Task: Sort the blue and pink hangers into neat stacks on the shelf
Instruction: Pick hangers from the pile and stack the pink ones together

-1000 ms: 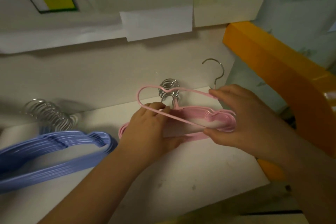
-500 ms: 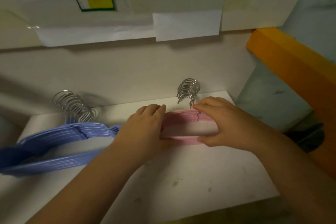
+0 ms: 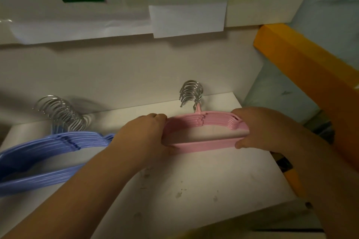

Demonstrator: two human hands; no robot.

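Head view: both hands are gripping the pink hangers (image 3: 204,134), left hand (image 3: 143,137) and right hand (image 3: 258,128) clasping opposite ends. The stack is lying crosswise between them, seemingly resting on the shelf (image 3: 194,190), right of the blue hangers (image 3: 48,151).

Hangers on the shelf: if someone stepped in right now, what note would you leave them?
Left hand grips the left end of the pink stack; right hand grips its right end.
The pink stack lies on the shelf, hooks toward the wall. The blue stack lies to its left, untouched, its hooks fanned.
Done: colours are separated into two piles.
Left: square up the pink stack and let go, then probably tidy the blue stack.
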